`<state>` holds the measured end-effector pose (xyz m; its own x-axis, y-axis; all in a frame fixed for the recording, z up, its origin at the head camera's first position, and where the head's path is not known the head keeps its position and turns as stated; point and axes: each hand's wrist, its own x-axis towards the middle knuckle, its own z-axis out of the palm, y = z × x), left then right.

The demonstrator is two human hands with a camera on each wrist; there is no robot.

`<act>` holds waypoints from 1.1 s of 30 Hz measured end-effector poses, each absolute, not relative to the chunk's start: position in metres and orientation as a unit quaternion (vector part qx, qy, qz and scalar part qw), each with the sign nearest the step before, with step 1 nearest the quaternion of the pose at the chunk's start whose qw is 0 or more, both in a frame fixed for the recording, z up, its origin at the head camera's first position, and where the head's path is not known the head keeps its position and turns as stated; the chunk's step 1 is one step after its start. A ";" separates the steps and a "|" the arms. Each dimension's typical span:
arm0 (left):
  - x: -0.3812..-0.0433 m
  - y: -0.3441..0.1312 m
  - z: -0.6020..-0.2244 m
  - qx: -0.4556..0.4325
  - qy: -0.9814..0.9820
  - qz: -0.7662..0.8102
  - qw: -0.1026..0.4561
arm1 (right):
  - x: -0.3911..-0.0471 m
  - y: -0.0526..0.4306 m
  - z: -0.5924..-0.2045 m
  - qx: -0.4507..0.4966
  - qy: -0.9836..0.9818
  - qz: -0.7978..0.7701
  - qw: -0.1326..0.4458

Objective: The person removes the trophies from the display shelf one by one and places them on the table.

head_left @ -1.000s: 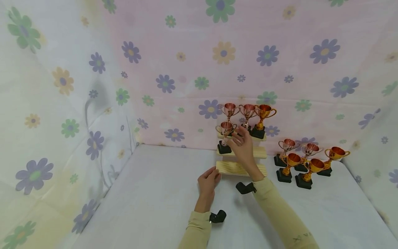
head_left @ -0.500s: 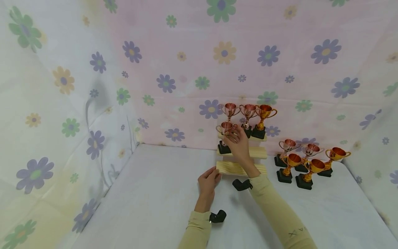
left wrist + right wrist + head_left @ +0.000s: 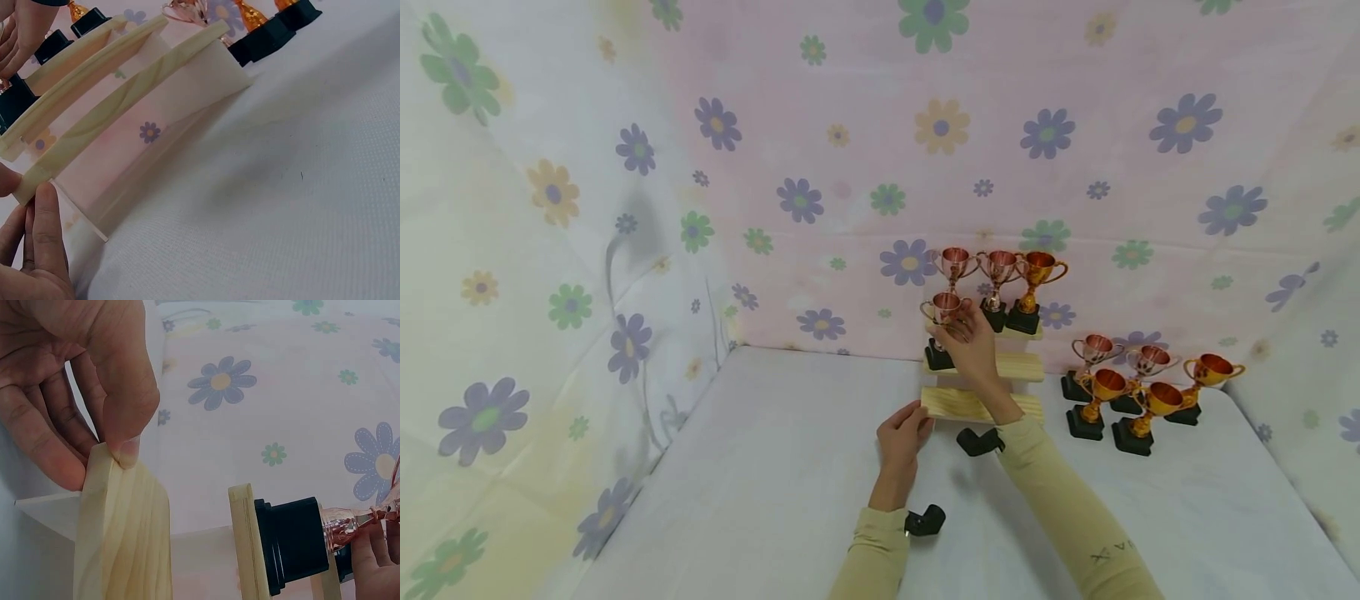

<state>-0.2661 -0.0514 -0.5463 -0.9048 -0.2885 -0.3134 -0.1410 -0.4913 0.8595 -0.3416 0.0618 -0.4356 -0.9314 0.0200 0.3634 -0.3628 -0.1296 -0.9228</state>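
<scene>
Right hand [image 3: 976, 343] curls its fingers round a shiny rose-metallic trophy [image 3: 944, 307], its blocky black base [image 3: 297, 540] standing on the left end of the middle wooden step [image 3: 1021, 367]; the left hand [image 3: 901, 446] pinches the pale, grained end of the front step [image 3: 955, 404]. Five gold or rosy cups [image 3: 1163, 398] stand on woven white cloth [image 3: 760, 467].

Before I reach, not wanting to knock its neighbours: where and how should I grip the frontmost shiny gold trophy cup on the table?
Probably the slim stem of that trophy, from the front: it narrows between bowl and square black base; pink and gold trophies stand left and behind.
</scene>
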 end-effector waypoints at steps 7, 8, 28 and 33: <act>-0.266 -0.051 -0.546 0.211 -0.502 -0.838 0.042 | -0.342 0.061 -0.432 0.128 -0.648 0.738 0.138; -0.266 -0.051 -0.546 0.211 -0.502 -0.838 0.043 | -0.341 0.061 -0.430 0.130 -0.650 0.735 0.140; -0.266 -0.052 -0.547 0.204 -0.499 -0.841 0.048 | -0.324 0.074 -0.408 0.160 -0.657 0.713 0.187; -0.265 -0.053 -0.546 0.199 -0.498 -0.842 0.048 | -0.313 0.086 -0.394 0.189 -0.675 0.686 0.196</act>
